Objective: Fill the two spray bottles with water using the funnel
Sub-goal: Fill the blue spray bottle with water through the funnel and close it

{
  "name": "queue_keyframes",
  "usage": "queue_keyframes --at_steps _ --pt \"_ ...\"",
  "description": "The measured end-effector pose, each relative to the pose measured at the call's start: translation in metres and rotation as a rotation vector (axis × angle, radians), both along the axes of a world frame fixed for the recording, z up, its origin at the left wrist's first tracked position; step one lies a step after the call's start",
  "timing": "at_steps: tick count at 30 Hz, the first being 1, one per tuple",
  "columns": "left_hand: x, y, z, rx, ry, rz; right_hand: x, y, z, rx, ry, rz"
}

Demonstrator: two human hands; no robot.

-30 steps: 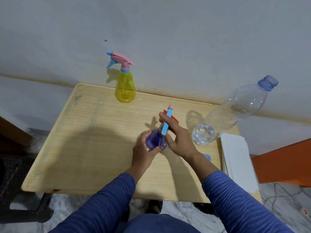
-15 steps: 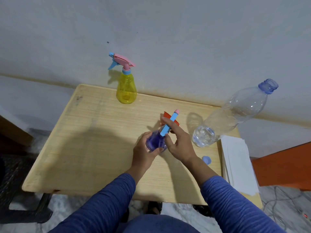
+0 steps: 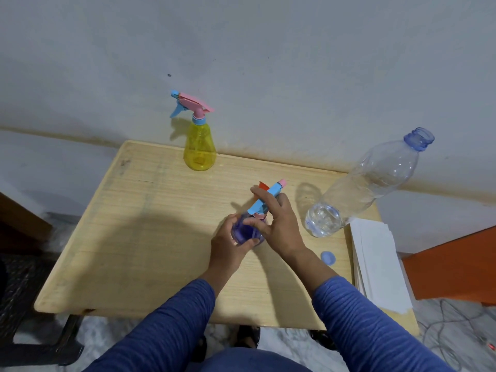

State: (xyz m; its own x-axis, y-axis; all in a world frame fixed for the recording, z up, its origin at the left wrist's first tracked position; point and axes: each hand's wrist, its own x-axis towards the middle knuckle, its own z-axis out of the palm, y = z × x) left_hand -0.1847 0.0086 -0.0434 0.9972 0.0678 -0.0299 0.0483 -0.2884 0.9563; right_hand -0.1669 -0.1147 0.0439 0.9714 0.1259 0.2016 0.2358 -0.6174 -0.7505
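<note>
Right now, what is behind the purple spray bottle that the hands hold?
Behind the purple spray bottle a red corner sticks out, lying on the table. The right hand and the spray head cover the rest, so I cannot tell what it is.

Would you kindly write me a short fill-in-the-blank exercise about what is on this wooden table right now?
1. The spray bottle standing by the wall is ____ in colour.
2. Both hands, left hand and right hand, hold the ____ spray bottle.
3. The large clear plastic water bottle stands with its cap ____.
4. The small blue cap lies on the ____.

Missing words: yellow; purple; off; table
</note>
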Motion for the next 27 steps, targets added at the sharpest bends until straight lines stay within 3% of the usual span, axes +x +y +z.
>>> queue_keyframes --at_steps 4,10,15,21,27 --pt "0.000 -0.001 -0.003 -0.027 0.025 0.004 -0.006 -0.009 0.001 0.002 0.016 0.063" --pt "0.001 -0.001 -0.003 0.004 0.028 0.001 0.001 0.008 -0.006 0.072 0.006 -0.122" --pt "0.001 -0.001 0.000 -0.007 0.025 -0.007 -0.008 0.001 -0.003 0.104 0.040 0.000" --pt "0.001 -0.001 0.001 -0.001 0.046 -0.005 0.000 0.009 -0.004 0.116 0.038 -0.118" --pt "0.000 -0.002 0.004 -0.009 0.055 0.013 -0.006 0.000 -0.002 0.181 0.126 -0.006"
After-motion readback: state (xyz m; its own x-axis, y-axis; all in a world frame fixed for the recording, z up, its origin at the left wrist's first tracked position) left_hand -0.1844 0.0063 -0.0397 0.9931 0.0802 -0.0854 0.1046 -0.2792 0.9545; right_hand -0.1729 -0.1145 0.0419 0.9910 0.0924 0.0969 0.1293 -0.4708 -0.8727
